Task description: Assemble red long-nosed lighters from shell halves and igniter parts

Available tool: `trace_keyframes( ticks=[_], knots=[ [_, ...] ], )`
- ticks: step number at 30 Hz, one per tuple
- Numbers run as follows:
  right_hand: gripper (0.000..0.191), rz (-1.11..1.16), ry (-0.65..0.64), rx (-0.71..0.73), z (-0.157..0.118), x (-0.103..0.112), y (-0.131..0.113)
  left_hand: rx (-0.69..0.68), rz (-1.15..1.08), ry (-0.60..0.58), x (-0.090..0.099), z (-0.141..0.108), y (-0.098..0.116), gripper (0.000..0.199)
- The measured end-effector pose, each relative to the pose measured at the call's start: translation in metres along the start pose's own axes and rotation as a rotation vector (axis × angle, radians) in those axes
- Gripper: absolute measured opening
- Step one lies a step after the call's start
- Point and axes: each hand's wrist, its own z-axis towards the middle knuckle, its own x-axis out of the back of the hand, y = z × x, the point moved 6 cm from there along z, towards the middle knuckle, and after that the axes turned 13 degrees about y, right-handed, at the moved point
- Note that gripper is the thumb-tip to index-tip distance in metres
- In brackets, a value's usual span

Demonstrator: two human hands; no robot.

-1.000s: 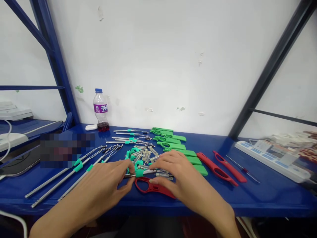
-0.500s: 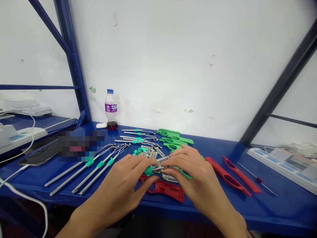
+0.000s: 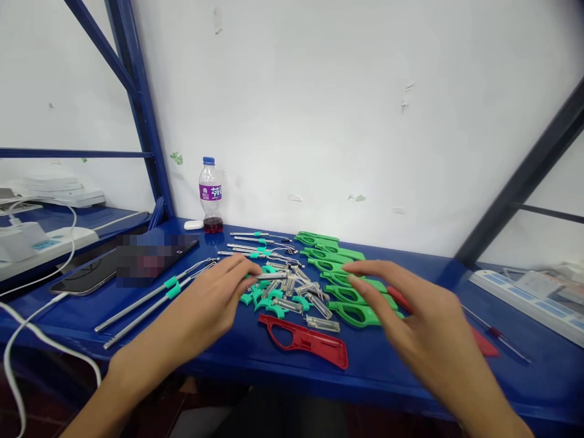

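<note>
Above the pile of small parts, my left hand is closed in a pinch on a slim metal tube; its other end is hidden behind the fingers. My right hand hovers apart with thumb and forefinger spread, nothing between them. Nearest to it lie several green plastic lighter-handle halves in a column. Between the hands are clear plastic capsules and teal trigger pieces. A red handle half rests in front of them, hollow side up.
Metal rods with teal pieces and wires lie at left, more rods behind. Phones, a white cable and a drink bottle are on the left. At right lie a screwdriver and a power strip.
My hands were together over the red handle half; they have moved apart. My right hand has opened and gone right, and my left has drawn left with the metal tube.
</note>
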Motion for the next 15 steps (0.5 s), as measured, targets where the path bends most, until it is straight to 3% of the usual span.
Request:
trace_keyframes(
  ticks=[2, 4, 7, 11, 15],
  knots=[
    [0.014, -0.051, -0.154, -0.083, -0.007, -0.004, 0.015, 0.013, 0.025, 0.0, 0.003, 0.0, -0.011, 0.023],
    [0.012, -0.072, -0.397, -0.122, -0.019, -0.02, 0.023, 0.033, 0.038, -0.012, 0.004, 0.0, -0.016, 0.022],
    [0.019, -0.026, -0.696, -0.156, -0.035, -0.05, 0.018, 0.063, 0.029, -0.058, 0.0, -0.004, -0.014, 0.02],
    [0.013, 0.027, -0.826, -0.209, -0.04, -0.074, 0.004, 0.079, 0.027, -0.128, -0.009, -0.012, -0.01, 0.021],
    [0.02, 0.087, -0.881, -0.271, -0.042, -0.074, 0.007, 0.103, 0.004, -0.223, -0.013, -0.02, -0.013, 0.021]
  ],
)
